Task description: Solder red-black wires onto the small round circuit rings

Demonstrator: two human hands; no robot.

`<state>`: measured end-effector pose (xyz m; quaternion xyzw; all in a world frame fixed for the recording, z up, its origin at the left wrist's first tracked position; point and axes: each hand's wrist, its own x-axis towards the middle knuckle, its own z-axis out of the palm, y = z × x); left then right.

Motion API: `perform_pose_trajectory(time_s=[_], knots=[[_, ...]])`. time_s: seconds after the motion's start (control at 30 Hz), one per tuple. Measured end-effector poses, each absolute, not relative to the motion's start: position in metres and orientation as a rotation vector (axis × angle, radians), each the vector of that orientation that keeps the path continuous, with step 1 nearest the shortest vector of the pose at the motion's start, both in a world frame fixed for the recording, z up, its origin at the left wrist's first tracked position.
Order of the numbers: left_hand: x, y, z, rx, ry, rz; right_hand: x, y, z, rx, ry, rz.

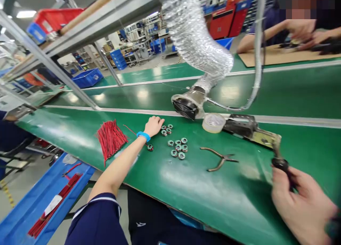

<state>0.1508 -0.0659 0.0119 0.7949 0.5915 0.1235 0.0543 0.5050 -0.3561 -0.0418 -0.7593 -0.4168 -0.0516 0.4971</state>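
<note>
My left hand (153,126), with a blue band at the wrist, reaches over the green work surface beside a small group of ring-shaped coils (168,131). Its fingertips bend down out of sight, so I cannot tell if they hold anything. Near that wrist lie a red wire (130,129) and a single coil (150,148). Several more coils (178,147) sit further right. My right hand (303,198) is closed around the dark handle of what looks like a soldering iron (280,164), its metal end over a stained metal holder (262,136). Cutting pliers (222,159) lie open between my hands.
A pile of red wires (110,140) lies left of my forearm. Behind the coils hang a fan nozzle (186,106) and a silver duct (197,35). A tape roll (213,123) touches the holder. A blue tray (66,202) is lower left; a co-worker's hands (303,33) are across.
</note>
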Motion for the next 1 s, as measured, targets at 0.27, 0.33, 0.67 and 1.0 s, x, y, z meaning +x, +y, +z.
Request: perform_pose_trajectory(time_s=[0.27, 0.33, 0.67, 1.0], knots=[[0.243, -0.193, 0.060, 2.275, 1.244, 1.155, 0.501, -0.349, -0.035, -1.551, -1.231, -0.263], [0.289, -0.239, 0.054, 2.093, 0.939, 1.040, 0.502, -0.348, -0.035, -1.508, -1.248, -0.327], [0.400, -0.288, 0.015, 1.264, 0.775, 1.110, 0.504, -0.351, -0.036, -1.513, -1.267, -0.346], [0.394, -0.273, 0.013, 1.417, 0.512, 1.016, 0.505, -0.351, -0.027, -1.427, -1.249, 0.088]])
